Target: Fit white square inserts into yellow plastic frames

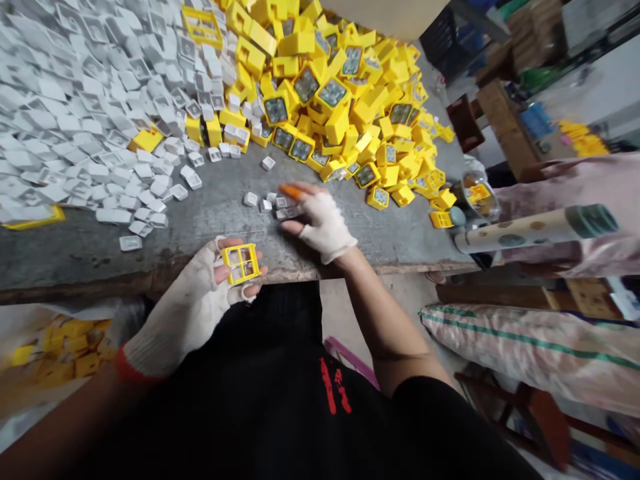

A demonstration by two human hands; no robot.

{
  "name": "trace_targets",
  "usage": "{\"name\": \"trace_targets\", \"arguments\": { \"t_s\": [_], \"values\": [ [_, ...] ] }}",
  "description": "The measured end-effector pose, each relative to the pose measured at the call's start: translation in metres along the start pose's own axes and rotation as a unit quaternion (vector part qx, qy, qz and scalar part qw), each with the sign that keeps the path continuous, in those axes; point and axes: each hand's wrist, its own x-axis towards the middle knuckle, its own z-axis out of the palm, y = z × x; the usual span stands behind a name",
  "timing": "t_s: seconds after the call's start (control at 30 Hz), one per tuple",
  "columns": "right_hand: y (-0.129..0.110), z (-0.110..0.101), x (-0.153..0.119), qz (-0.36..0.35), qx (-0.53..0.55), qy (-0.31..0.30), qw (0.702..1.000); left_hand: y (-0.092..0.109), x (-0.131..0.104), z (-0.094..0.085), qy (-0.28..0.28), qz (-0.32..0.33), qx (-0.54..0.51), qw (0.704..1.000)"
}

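My left hand (220, 280), in a white fingerless glove, holds a small yellow window-like plastic frame (241, 264) with four openings near the table's front edge. The fingers lie behind the frame and show through it. On the tabletop, my right hand (323, 220), also gloved and with an orange covering on one finger, reaches over several small whitish plastic caps (271, 200). Its thumb and fingers are spread around some of these caps, and no firm grip shows. One loose cap (269, 163) lies farther back.
A wide heap of white plastic pieces (115, 87) covers the table's left side. Yellow plastic housings (340, 100) are piled at the back centre and right. A patterned cylinder (530, 230) lies at the right edge. Below left is a bag of yellow parts (75, 347).
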Motion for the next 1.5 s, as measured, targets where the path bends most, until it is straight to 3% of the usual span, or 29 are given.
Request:
{"name": "trace_targets", "arguments": {
  "t_s": [0.07,0.13,0.23,0.33,0.43,0.6,0.73,0.8,0.87,1.0,1.1,1.3,1.5],
  "values": [
    [0.010,-0.012,-0.025,0.052,0.021,0.081,0.995,-0.005,0.001,-0.003,-0.004,0.017,-0.002,1.000],
    [0.021,-0.021,-0.041,0.114,0.034,0.125,0.985,-0.010,0.002,-0.006,-0.007,0.034,-0.009,0.999],
    [0.026,-0.024,-0.045,0.126,0.023,0.081,0.988,-0.015,0.003,-0.005,-0.008,0.038,-0.008,0.999],
    [0.019,-0.018,-0.029,0.102,-0.032,0.017,0.994,-0.015,0.001,0.000,-0.006,0.043,-0.006,0.999],
    [0.011,-0.011,-0.010,0.125,-0.065,-0.020,0.990,-0.016,-0.001,0.004,-0.008,0.058,-0.021,0.998],
    [0.008,-0.002,0.001,0.182,-0.066,-0.020,0.981,-0.024,0.006,-0.002,0.005,0.062,0.004,0.998],
    [0.002,0.001,-0.010,0.173,-0.049,-0.024,0.983,-0.030,0.012,-0.003,-0.002,0.057,-0.001,0.998],
    [-0.009,-0.003,-0.022,0.155,-0.022,-0.004,0.988,-0.029,0.010,0.001,-0.006,0.041,-0.008,0.999],
    [-0.027,-0.009,-0.036,0.103,0.019,0.053,0.993,-0.027,0.006,0.007,-0.008,0.018,-0.012,1.000],
    [-0.071,-0.018,-0.060,-0.112,0.074,0.133,0.982,-0.027,-0.002,0.011,-0.054,-0.005,-0.032,0.998],
    [-0.090,-0.013,-0.066,-0.206,0.040,0.142,0.967,-0.030,-0.004,0.005,-0.072,-0.003,-0.044,0.996],
    [-0.098,-0.011,-0.070,-0.266,-0.109,0.139,0.948,-0.034,-0.007,-0.006,-0.047,-0.020,-0.056,0.997],
    [-0.113,-0.025,-0.073,-0.274,-0.158,0.121,0.941,-0.035,-0.009,-0.005,-0.035,-0.001,-0.062,0.997]
  ]
}}
